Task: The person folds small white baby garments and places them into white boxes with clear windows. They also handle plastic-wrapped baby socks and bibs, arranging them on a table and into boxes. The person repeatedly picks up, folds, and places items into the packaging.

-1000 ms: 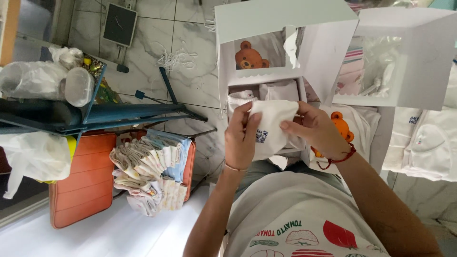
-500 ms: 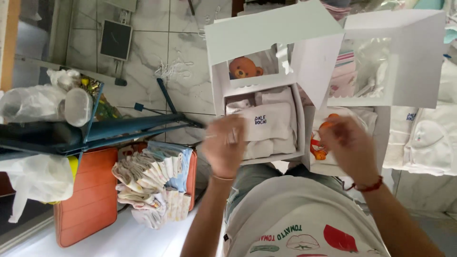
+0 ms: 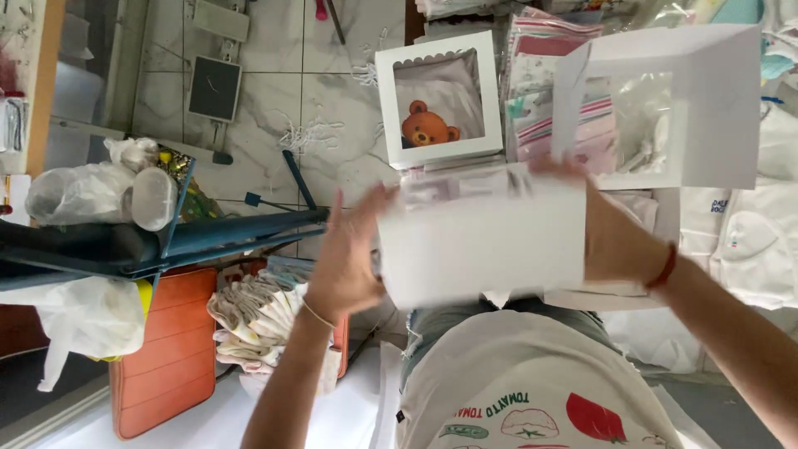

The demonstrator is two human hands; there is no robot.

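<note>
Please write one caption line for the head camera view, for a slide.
Two bare hands, left hand and right hand, hold a plain white box over the lap.

White printed T-shirt (image 3: 532,391), red wrist band (image 3: 665,266), thin bracelet (image 3: 318,314).
</note>
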